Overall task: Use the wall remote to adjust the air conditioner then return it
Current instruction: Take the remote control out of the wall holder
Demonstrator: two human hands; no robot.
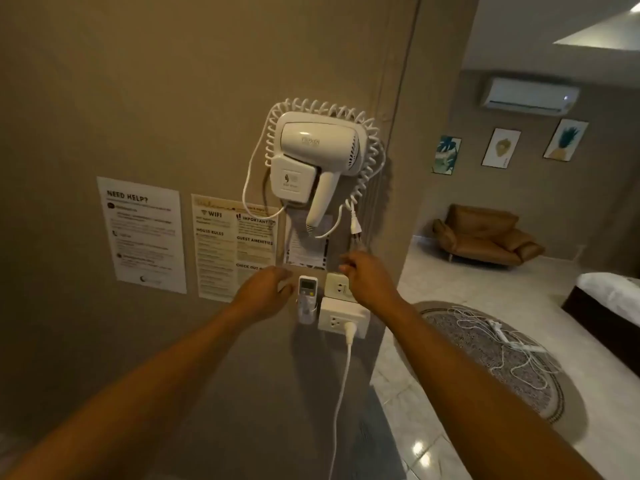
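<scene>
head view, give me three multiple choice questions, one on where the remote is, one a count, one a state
1. Where is the remote?
A. in a wall holder left of the sockets
B. on the sofa
C. in the right hand

2. How many framed pictures hang under the air conditioner?
A. one
B. three
C. five

3. What is the state of the lower socket?
A. bare
B. covered with tape
C. has a white plug in it

Key:
1. A, the remote sits in its holder on the wall beside the sockets, with the left hand next to it and the right hand empty of it.
2. B, three pictures hang in a row on the far wall.
3. C, a white plug with its cord hanging down sits in that socket.
</scene>
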